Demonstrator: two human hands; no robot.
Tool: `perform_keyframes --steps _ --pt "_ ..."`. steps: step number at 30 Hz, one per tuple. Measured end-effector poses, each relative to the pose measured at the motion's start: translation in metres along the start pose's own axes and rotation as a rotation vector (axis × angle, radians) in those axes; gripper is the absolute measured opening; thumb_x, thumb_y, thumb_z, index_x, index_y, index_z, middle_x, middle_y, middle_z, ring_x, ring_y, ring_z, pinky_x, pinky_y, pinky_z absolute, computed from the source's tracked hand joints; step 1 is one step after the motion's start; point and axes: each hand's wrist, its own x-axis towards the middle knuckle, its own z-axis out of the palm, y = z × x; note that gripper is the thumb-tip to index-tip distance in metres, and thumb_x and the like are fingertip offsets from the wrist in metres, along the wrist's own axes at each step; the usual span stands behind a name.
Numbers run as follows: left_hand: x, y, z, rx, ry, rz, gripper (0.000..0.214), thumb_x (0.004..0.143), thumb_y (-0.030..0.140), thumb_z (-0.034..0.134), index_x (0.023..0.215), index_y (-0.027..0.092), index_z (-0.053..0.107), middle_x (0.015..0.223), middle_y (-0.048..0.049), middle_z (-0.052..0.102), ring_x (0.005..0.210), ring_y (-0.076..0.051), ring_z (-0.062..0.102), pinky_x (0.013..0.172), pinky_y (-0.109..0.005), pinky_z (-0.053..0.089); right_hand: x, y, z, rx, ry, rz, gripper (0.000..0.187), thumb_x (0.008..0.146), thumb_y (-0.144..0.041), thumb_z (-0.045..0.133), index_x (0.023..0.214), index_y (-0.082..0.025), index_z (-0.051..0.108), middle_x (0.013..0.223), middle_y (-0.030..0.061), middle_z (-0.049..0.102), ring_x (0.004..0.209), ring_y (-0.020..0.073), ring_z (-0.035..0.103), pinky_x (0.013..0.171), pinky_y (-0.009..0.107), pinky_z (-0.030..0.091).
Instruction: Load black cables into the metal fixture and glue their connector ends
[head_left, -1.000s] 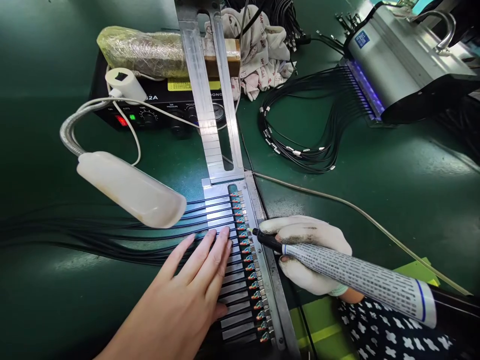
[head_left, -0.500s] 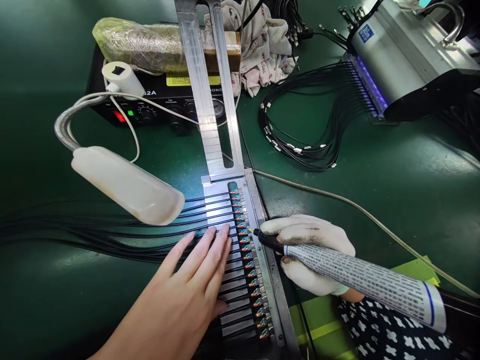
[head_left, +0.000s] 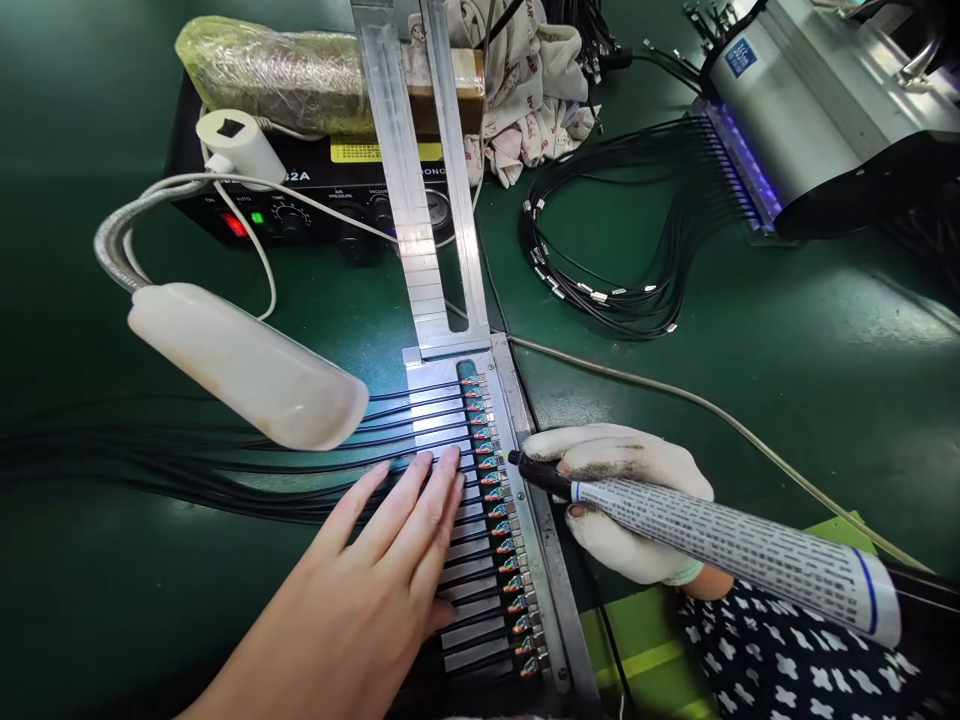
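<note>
My bare left hand (head_left: 375, 570) lies with fingers stretched over black cables (head_left: 292, 468) on a metal fixture (head_left: 431, 375). Its fingertips rest on the cables, just left of a row of small connectors (head_left: 504, 527) with exposed coloured wires. My right hand (head_left: 637, 500), in a smudged white glove, is closed around a dispensing syringe (head_left: 712, 540) with a black front end and a printed wrap. The syringe's fine yellowish tip points left at one connector in the upper half of the row; whether it touches cannot be made out.
A white lamp (head_left: 247, 365) on a bent neck lights the fixture from the left. Behind stands a black dispenser box (head_left: 322, 210) under a wrapped bundle (head_left: 277, 80). At the upper right, a silver machine (head_left: 840, 110) glows purple beside coiled black cables (head_left: 600, 310). A hose (head_left: 675, 390) crosses the table.
The syringe's tip has moved a little up and right along with the gloved hand. The left hand stays on the cables. The view has shifted slightly.
</note>
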Motion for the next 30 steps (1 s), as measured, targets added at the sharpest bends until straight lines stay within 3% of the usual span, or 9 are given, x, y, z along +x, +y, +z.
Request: perform_keyframes --steps 7,13,22,30 --pt "0.0003 0.001 0.0009 -0.002 0.001 -0.007 0.068 0.099 0.051 0.035 0.149 0.004 0.041 0.162 -0.0193 0.031 0.152 -0.034 0.022 0.127 -0.051 0.004 -0.001 0.0015 0.001 0.016 0.029 0.033 0.017 0.081 -0.022 0.071 0.097 -0.021 0.066 0.1 0.0106 0.079 0.089 0.0239 0.078 0.079 0.035 0.065" --pt "-0.0013 0.0011 0.0007 -0.009 -0.015 -0.004 0.07 0.098 0.05 0.039 0.151 0.003 0.037 0.164 -0.02 0.027 0.152 -0.036 0.02 0.126 -0.052 0.004 -0.0006 0.0009 -0.0002 0.002 0.003 0.014 0.017 0.081 -0.021 0.07 0.098 -0.021 0.065 0.1 0.0123 0.079 0.09 0.0239 0.078 0.078 0.035 0.065" --pt "0.0009 0.0012 -0.0002 0.034 0.003 -0.005 0.067 0.1 0.051 0.032 0.146 0.005 0.046 0.16 -0.0189 0.037 0.153 -0.034 0.021 0.127 -0.051 0.006 -0.0023 0.0012 0.0007 -0.019 0.02 0.017 0.019 0.082 -0.022 0.07 0.1 -0.022 0.065 0.101 0.0107 0.079 0.09 0.0248 0.078 0.077 0.037 0.065" --pt "0.0004 0.0015 0.0014 0.004 -0.006 -0.01 0.068 0.1 0.051 0.034 0.148 0.004 0.041 0.162 -0.0194 0.031 0.154 -0.034 0.018 0.127 -0.051 0.004 -0.0008 0.0005 -0.0002 0.019 -0.001 0.019 0.015 0.083 -0.02 0.07 0.097 -0.02 0.066 0.101 0.011 0.079 0.092 0.0229 0.077 0.082 0.033 0.063"
